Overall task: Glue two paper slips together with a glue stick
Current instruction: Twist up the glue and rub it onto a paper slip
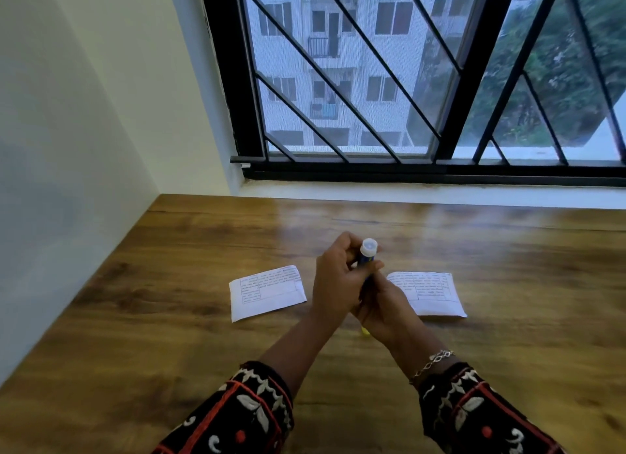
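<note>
Glue stick, light and rigid, is gripped mid-barrel by left hand, with right hand apparently clasping its lower end.

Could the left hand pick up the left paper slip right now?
Probably, once freed: the left hand grips the glue stick, but only bare table lies between it and the left paper slip.

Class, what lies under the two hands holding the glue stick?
Wooden table, between the left slip and right slip. The right hand hides that slip's near-left corner. A small yellow bit peeks out below the hand; what it is cannot be told.
</note>
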Demonstrator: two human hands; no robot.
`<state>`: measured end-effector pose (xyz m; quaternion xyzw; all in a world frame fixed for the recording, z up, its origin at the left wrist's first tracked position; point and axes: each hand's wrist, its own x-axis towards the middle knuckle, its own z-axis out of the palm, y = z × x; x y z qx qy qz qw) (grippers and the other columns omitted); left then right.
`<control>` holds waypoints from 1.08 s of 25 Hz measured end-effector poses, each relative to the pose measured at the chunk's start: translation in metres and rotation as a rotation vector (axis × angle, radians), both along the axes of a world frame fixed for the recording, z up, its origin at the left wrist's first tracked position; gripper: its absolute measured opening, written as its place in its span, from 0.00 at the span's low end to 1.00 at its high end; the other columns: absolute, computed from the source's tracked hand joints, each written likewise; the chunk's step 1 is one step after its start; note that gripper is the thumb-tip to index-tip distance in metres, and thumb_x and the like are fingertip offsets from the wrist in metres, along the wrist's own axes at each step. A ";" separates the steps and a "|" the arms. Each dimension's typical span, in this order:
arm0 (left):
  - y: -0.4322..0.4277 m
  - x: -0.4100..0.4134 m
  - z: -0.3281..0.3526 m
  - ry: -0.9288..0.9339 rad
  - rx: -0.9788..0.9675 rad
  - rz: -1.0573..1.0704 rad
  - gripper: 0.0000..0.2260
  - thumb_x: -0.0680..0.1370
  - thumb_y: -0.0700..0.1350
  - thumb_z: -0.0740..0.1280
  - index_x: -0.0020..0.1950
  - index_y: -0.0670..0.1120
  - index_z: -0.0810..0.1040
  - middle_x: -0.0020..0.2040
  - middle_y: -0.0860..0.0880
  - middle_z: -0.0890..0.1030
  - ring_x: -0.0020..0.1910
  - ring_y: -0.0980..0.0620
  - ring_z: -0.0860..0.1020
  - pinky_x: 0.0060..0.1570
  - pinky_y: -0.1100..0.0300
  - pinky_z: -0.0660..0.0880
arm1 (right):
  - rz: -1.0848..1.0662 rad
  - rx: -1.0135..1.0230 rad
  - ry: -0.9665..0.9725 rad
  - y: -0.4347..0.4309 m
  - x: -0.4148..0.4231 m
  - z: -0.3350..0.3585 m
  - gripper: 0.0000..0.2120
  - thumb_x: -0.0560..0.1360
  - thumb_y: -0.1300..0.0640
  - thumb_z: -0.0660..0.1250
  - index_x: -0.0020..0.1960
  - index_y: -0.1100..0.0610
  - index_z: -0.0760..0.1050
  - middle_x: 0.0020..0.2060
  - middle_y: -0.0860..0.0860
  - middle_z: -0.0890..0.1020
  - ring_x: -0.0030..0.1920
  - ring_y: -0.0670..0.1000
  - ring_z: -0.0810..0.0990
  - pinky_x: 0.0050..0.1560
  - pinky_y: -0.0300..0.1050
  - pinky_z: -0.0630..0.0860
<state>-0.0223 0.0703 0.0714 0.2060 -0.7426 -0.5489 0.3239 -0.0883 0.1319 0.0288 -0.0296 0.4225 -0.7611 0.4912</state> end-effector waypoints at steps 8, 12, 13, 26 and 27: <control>-0.002 -0.002 0.007 0.039 0.033 -0.019 0.07 0.72 0.35 0.70 0.45 0.42 0.72 0.48 0.37 0.83 0.45 0.42 0.83 0.46 0.42 0.80 | -0.010 -0.250 -0.014 0.006 0.005 -0.003 0.14 0.72 0.53 0.58 0.53 0.56 0.76 0.36 0.50 0.81 0.34 0.44 0.77 0.38 0.36 0.76; 0.003 -0.001 0.003 -0.008 -0.034 -0.039 0.07 0.72 0.36 0.69 0.45 0.39 0.72 0.46 0.37 0.84 0.42 0.45 0.82 0.42 0.49 0.79 | 0.005 -0.107 0.020 0.003 0.007 -0.002 0.16 0.70 0.44 0.59 0.46 0.54 0.78 0.39 0.54 0.81 0.39 0.50 0.75 0.41 0.42 0.70; 0.003 -0.001 0.002 -0.008 -0.036 -0.036 0.06 0.72 0.36 0.69 0.45 0.39 0.72 0.46 0.37 0.84 0.40 0.46 0.82 0.40 0.50 0.79 | -0.005 -0.069 0.020 0.002 0.007 -0.001 0.16 0.68 0.43 0.61 0.44 0.54 0.77 0.38 0.55 0.79 0.39 0.51 0.74 0.41 0.43 0.69; -0.006 -0.001 0.003 -0.004 0.000 -0.074 0.07 0.73 0.37 0.69 0.44 0.42 0.71 0.48 0.40 0.84 0.34 0.53 0.81 0.34 0.59 0.78 | -0.051 -0.139 -0.020 0.005 0.012 0.002 0.18 0.74 0.47 0.56 0.42 0.56 0.81 0.29 0.50 0.74 0.30 0.45 0.71 0.30 0.36 0.72; -0.005 -0.001 0.002 -0.017 -0.001 -0.079 0.06 0.73 0.37 0.69 0.45 0.42 0.71 0.48 0.40 0.84 0.32 0.52 0.81 0.33 0.58 0.78 | -0.056 -0.089 -0.006 0.004 0.013 0.003 0.19 0.75 0.46 0.56 0.39 0.56 0.79 0.27 0.49 0.73 0.28 0.45 0.70 0.29 0.37 0.71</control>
